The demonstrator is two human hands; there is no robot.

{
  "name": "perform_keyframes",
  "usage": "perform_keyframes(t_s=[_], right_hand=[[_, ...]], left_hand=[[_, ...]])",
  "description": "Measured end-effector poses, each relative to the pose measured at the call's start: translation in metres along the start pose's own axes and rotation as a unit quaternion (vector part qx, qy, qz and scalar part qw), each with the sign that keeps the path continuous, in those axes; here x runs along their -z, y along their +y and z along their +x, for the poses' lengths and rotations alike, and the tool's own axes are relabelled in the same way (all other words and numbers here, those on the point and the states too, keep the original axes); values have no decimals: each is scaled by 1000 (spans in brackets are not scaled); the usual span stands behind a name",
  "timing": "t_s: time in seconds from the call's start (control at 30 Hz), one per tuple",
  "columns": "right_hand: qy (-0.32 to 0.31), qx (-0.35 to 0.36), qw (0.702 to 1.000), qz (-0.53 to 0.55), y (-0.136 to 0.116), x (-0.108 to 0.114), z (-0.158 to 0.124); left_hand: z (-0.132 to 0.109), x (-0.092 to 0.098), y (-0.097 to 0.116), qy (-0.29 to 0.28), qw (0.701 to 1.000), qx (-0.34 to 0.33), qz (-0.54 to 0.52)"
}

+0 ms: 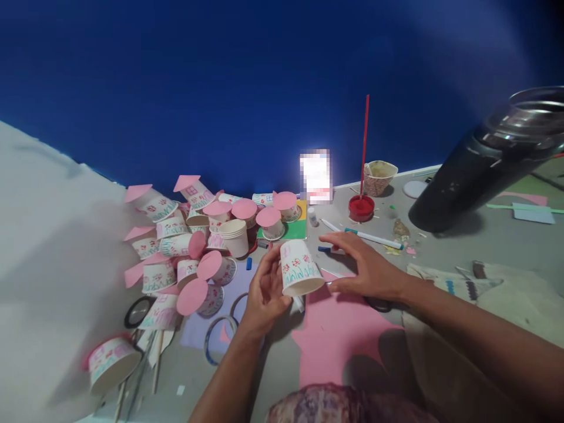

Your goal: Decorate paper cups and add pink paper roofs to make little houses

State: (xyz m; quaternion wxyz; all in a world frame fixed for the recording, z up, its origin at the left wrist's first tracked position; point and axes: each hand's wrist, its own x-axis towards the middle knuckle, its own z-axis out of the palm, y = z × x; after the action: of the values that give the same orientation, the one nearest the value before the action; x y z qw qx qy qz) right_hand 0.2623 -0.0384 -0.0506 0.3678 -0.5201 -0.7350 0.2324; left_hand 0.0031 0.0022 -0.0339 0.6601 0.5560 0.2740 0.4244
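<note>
A white paper cup [301, 270] with red flower marks and teal grass-like strokes is tilted, its wide rim toward me. My left hand [269, 291] is closed around the cup's left side. Just right of the cup, my right hand [365, 267] hovers with thumb and fingers apart and nothing visible between them. Under its fingers lies a pen with a blue cap [325, 249], partly hidden. Pink paper [339, 341] with curved cut-outs lies below both hands. A teal-ended white marker [374, 238] rests behind the right hand.
Several decorated cups with pink cone tops [207, 296] crowd the left, beside stacked plain cups [235, 238]. Tape rings [214, 341] lie on lilac paper [194, 335]. Behind are a red paint pot [361, 210] and a glowing blurred screen [316, 176]. A tall dark bottle [467, 170] and cloth [524, 294] are right.
</note>
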Motion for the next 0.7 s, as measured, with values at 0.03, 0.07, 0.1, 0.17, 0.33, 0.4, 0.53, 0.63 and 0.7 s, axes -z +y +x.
perform_keyframes(t_s=[0.03,0.07,0.1,0.17,0.33,0.4,0.53,0.63,0.7], right_hand=[[-21,8,998,52,-4,1,-1],[-39,10,995,88,-7,2,-2],[-51,11,992,112,-10,3,-2],[-47,22,991,121,-14,3,-2],[47,85,995,-38,-9,-5,-3],[62,87,988,-111,-5,-9,-3],[75,63,970,-221,-5,-12,9],[47,61,951,-300,-12,-16,29],[17,67,943,-325,-17,-19,40]], left_hand=[[-1,-3,-1,-15,1000,7,-11],[-1,-5,-3,-31,999,12,-19],[-2,-7,-4,-45,999,16,-22],[-1,-9,-5,-61,998,23,-6],[0,0,1,-5,994,44,104],[-5,4,6,28,984,56,166],[-23,6,9,126,956,24,264],[-37,6,4,182,936,-11,303],[-47,8,1,193,917,-28,348]])
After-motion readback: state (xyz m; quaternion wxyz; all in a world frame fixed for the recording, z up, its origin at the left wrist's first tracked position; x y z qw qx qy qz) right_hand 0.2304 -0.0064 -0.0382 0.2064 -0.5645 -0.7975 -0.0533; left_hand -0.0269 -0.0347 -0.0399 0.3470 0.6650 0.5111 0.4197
